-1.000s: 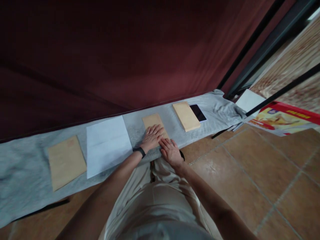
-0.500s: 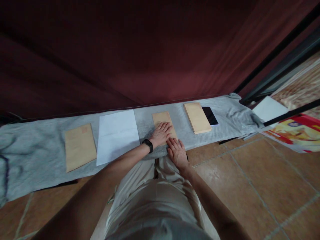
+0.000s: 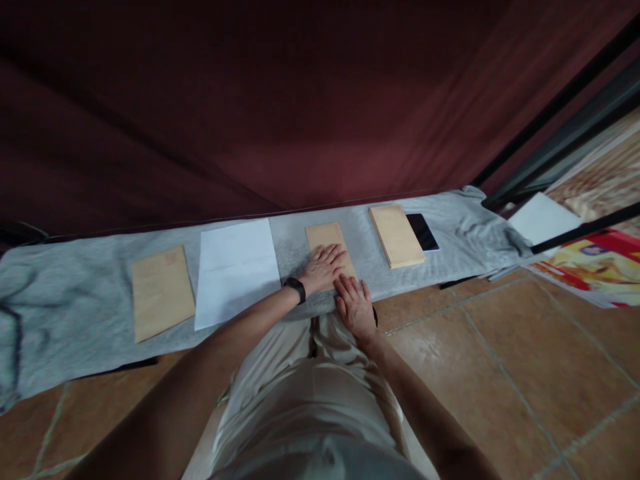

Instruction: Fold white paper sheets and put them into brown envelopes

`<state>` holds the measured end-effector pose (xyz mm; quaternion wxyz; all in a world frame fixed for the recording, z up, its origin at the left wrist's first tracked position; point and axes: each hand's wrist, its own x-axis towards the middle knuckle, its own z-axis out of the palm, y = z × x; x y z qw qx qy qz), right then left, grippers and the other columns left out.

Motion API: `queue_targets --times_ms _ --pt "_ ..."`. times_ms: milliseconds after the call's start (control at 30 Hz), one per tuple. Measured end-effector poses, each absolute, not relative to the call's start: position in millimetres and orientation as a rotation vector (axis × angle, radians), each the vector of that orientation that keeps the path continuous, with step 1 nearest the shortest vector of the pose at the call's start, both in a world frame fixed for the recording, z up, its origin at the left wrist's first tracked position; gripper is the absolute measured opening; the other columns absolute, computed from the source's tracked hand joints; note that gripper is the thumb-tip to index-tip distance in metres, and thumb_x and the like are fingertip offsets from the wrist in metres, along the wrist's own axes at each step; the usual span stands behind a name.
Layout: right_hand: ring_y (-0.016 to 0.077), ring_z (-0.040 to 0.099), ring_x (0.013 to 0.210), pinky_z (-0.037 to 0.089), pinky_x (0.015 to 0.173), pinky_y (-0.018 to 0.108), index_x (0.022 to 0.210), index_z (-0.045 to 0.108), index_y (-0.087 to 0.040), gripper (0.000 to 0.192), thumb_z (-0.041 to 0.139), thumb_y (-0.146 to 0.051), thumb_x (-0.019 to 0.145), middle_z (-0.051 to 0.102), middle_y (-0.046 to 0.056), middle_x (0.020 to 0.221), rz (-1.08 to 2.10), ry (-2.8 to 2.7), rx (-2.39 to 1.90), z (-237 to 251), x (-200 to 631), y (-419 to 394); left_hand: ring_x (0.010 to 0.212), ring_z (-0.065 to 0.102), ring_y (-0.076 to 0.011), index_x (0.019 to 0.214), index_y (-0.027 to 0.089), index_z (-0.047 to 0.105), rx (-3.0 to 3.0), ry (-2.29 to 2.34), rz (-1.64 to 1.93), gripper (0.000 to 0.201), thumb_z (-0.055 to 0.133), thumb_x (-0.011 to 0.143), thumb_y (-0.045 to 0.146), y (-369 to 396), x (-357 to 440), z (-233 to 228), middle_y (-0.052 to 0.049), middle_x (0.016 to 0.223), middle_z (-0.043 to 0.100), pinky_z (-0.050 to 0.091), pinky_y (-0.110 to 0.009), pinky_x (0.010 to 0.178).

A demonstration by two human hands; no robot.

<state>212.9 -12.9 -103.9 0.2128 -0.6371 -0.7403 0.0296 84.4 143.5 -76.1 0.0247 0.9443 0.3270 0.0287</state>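
Note:
A brown paper envelope (image 3: pixel 324 233) lies on the grey cloth in front of me, partly covered by my hands. My left hand (image 3: pixel 324 265), with a black band on its wrist, rests flat on the envelope's middle, fingers stretched out. Just below and to the right, my right hand (image 3: pixel 354 303) lies with its fingertips on the envelope's near edge, fingers out and holding nothing. To the left is a stack of white paper (image 3: pixel 237 267), with another brown envelope (image 3: pixel 163 290) beyond it. On the right sits a stack of brown envelopes (image 3: pixel 397 235).
A dark-screened phone or tablet (image 3: pixel 423 231) lies partly under the envelope stack. The grey cloth (image 3: pixel 465 230) covers a long narrow surface against a dark red curtain (image 3: pixel 310 133). Black metal bars (image 3: pixel 585 230) and a colourful printed sheet (image 3: pixel 600 263) are at the right, above the tiled floor (image 3: pixel 480 360).
The view has shifted very slightly. Both hands stay in the same place on the envelope, and nothing else has visibly moved.

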Motion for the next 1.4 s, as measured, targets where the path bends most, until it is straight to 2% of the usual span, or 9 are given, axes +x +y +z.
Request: queue_targets --times_ms 333,533,867,1067,1400 --pt "0.0267 0.037 0.149 0.021 0.124 0.053 0.158 0.038 -0.026 0.051 0.041 -0.030 0.107 0.044 0.006 0.161 0.092 -2.046 -1.744 -99 213 -12 0.156 0.024 -0.0205 0.156 0.030 0.041 2.823 1.093 0.146 0.053 0.028 0.106 0.040 170 87 -78 0.001 0.168 0.032 0.016 -0.047 0.128" --pt "0.0265 0.038 0.148 0.021 0.124 0.052 0.159 0.036 -0.026 0.052 0.041 -0.030 0.107 0.044 0.005 0.161 0.079 -2.042 -1.749 -99 212 -12 0.156 0.024 -0.0234 0.158 0.025 0.038 2.786 1.198 0.169 0.057 0.026 0.105 0.042 193 97 -81 -0.003 0.167 0.033 0.017 -0.051 0.127" --pt "0.0260 0.039 0.148 0.022 0.124 0.051 0.158 0.038 -0.026 0.052 0.042 -0.032 0.107 0.045 0.005 0.161 0.080 -2.033 -1.754 -100 213 -10 0.155 0.026 -0.0259 0.159 0.019 0.036 2.717 1.359 0.216 0.062 0.023 0.104 0.045 213 99 -82 -0.008 0.166 0.035 0.019 -0.050 0.126" --pt "0.0259 0.039 0.148 0.022 0.124 0.051 0.157 0.041 -0.026 0.050 0.041 -0.030 0.107 0.045 0.005 0.160 0.096 -2.032 -1.757 -98 213 -10 0.155 0.026 -0.0284 0.159 0.015 0.035 2.704 1.422 0.203 0.063 0.024 0.104 0.043 186 94 -83 -0.012 0.166 0.034 0.019 -0.053 0.126" --pt "0.0259 0.039 0.148 0.024 0.123 0.052 0.156 0.042 -0.025 0.051 0.044 -0.030 0.105 0.049 0.008 0.158 0.089 -2.048 -1.752 -100 214 -11 0.157 0.023 -0.0278 0.160 0.024 0.036 2.807 1.234 0.194 0.057 0.030 0.105 0.037 100 52 -85 -0.006 0.167 0.032 0.019 -0.055 0.128"
